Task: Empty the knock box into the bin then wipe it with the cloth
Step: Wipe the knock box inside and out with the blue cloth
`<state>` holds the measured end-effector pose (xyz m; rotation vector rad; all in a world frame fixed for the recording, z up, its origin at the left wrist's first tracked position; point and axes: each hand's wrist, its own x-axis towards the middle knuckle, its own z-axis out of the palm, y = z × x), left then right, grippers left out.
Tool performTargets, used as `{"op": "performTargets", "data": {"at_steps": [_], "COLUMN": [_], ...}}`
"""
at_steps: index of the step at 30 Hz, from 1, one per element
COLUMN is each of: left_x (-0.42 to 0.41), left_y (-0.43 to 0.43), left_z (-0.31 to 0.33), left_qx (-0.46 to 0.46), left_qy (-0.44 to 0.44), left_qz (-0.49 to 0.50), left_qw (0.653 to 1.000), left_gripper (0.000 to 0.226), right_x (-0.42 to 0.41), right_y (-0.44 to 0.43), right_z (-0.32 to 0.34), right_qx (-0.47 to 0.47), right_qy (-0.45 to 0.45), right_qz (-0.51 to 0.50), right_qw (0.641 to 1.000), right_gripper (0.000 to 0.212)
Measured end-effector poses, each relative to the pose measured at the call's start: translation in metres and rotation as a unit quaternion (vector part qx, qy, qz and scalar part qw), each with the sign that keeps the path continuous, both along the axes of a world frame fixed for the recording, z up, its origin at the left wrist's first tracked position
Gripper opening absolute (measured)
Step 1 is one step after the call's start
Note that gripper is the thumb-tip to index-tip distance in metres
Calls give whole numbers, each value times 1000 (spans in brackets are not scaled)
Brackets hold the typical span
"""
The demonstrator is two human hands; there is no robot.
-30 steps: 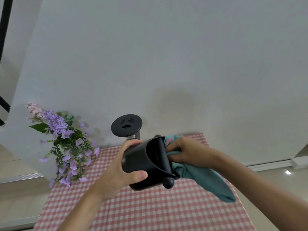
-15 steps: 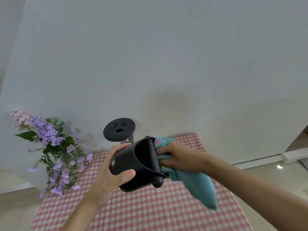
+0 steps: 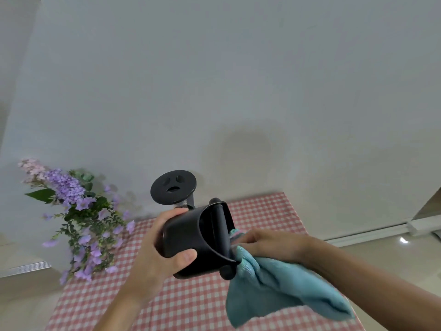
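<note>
My left hand (image 3: 159, 249) grips the black knock box (image 3: 191, 237) around its body and holds it in the air above the table, tipped on its side with the mouth toward the right. A black knock bar crosses the mouth. My right hand (image 3: 267, 244) is closed on a teal cloth (image 3: 281, 287) and presses a bunch of it against the lower right rim of the box. The rest of the cloth hangs down to the right. No bin is in view.
A table with a red-and-white checked cloth (image 3: 191, 306) lies below my hands. Purple flowers (image 3: 78, 218) stand at its far left. A black round disc on a stand (image 3: 173, 187) sits by the wall behind the knock box. A glossy floor (image 3: 393, 259) is at the right.
My right hand with the cloth has slid from the top of the box's mouth down to its lower right rim. The box has stayed in my left hand.
</note>
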<state>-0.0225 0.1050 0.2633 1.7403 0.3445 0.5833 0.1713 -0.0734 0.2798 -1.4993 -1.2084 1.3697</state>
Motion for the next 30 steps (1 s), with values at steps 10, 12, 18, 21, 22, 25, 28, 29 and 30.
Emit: {"op": "performTargets", "data": {"at_steps": [10, 12, 18, 21, 22, 25, 28, 29, 30], "left_x": [36, 38, 51, 58, 61, 69, 71, 70, 69], "left_y": [-46, -52, -55, -44, -42, -46, -43, -42, -41], "left_z": [-45, -45, -21, -24, -26, -35, -53, -59, -64], "left_qx": [72, 62, -86, -161, -158, -90, -74, -75, -76], "left_qy": [-83, -77, 67, 103, 106, 103, 90, 90, 92], "left_qz": [224, 219, 51, 29, 36, 98, 163, 174, 179], "left_qw": [968, 971, 993, 981, 981, 986, 980, 978, 977], "left_gripper": [88, 77, 75, 71, 71, 60, 57, 58, 58], "right_x": [-34, -35, -12, -11, -13, -25, -41, -44, -43], "right_y": [13, 14, 18, 20, 20, 20, 15, 11, 4], "right_z": [-48, -55, -55, -49, -50, -63, -86, -92, -99], "right_qx": [164, 198, 220, 213, 209, 190, 135, 120, 112], "right_qy": [271, 221, 156, 107, 97, 59, 55, 69, 88], "right_qz": [-360, -391, -452, -445, -441, -412, -356, -343, -337], "right_qw": [878, 871, 850, 863, 867, 889, 923, 929, 931], "right_gripper": [48, 47, 65, 53, 53, 52, 49, 49, 49]}}
